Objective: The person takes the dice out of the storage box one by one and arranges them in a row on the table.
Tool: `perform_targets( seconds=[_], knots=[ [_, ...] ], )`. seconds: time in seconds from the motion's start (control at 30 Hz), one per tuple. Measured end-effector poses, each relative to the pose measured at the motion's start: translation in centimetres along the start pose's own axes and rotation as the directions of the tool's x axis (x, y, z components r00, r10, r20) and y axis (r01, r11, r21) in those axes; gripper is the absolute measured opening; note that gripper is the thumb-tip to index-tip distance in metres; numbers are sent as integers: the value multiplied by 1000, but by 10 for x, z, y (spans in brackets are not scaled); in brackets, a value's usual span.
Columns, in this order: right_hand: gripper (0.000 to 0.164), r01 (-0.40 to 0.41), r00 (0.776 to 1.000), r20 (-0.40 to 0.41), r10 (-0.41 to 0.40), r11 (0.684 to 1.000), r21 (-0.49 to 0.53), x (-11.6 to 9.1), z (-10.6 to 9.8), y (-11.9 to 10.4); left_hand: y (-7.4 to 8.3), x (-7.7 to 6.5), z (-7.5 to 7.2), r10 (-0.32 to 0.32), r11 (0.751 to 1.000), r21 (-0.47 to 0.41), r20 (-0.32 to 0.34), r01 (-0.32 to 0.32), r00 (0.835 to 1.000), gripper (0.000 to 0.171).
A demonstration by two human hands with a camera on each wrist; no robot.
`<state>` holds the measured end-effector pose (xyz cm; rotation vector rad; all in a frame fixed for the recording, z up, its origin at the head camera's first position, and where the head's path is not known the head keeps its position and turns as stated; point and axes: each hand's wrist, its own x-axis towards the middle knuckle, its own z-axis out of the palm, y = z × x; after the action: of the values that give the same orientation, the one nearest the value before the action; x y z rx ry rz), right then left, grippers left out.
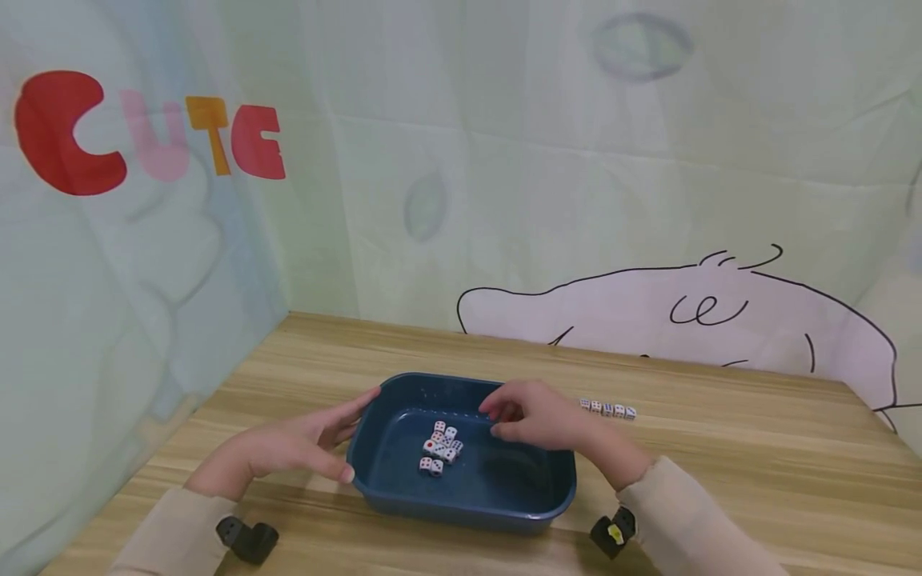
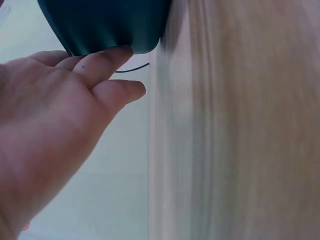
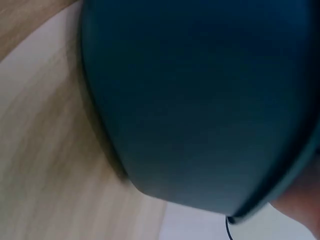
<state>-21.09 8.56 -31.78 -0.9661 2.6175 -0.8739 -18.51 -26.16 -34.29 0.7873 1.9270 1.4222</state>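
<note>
My right grip (image 1: 529,416), thumb and fingers parted, hangs over the tray (image 1: 497,480), right of its dice (image 1: 439,450); my left grip (image 1: 291,445), fingers extended, touches the tray's left wall.

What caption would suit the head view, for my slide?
Left hand against a blue tray of dice, right hand over it, five more dice lined up outside.

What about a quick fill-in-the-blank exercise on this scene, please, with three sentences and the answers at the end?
1. The straight row of dice outside the blue tray numbers ____.
2. The hand above the tray's interior is the person's ____ one.
3. The big letter C on the backdrop is coloured ____.

Missing words: five; right; red.
</note>
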Motion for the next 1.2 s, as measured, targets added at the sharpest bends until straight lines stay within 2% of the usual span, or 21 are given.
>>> perform_targets(
  seconds=[0.33, 0.6, 1.2],
  knots=[
    [27, 42, 998, 38, -43, 999, 18, 7, 11, -3, 0, -1, 0, -7, 1000, 8, -5, 7, 1000, 104],
    [26, 42, 997, 63, -43, 999, 19, 13, 19, -4, 2, -2, 0, -15, 1000, 27, -15, 15, 1000, 103],
    [22, -16, 994, 109, 13, 1000, 25, 24, 32, -2, 2, -1, 1, -9, 1000, 27, -15, 9, 1000, 104]
  ],
)
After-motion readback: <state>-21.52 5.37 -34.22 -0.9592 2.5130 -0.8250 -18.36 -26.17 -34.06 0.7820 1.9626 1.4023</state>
